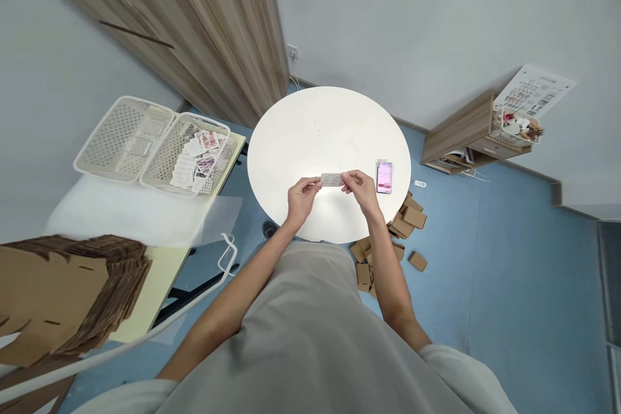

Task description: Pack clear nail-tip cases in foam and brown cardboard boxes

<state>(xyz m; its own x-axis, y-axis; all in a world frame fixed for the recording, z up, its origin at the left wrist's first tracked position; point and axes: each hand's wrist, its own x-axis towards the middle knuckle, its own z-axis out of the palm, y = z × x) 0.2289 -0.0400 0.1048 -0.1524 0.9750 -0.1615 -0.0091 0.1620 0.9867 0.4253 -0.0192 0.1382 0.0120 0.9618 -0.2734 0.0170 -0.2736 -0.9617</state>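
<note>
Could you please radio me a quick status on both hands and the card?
Left hand and right hand pinching opposite ends of small card. Phone beside right hand, not between the hands.

One left hand [301, 197] and one right hand [359, 187] hold one flat packet [331, 180] above one round table [325, 129]. Right of them: one phone [384, 178], one poster [533, 89], one small basket [507, 132], cardboard boxes [414, 217] too overlapped to count. Left: two white baskets [121, 136].
</note>
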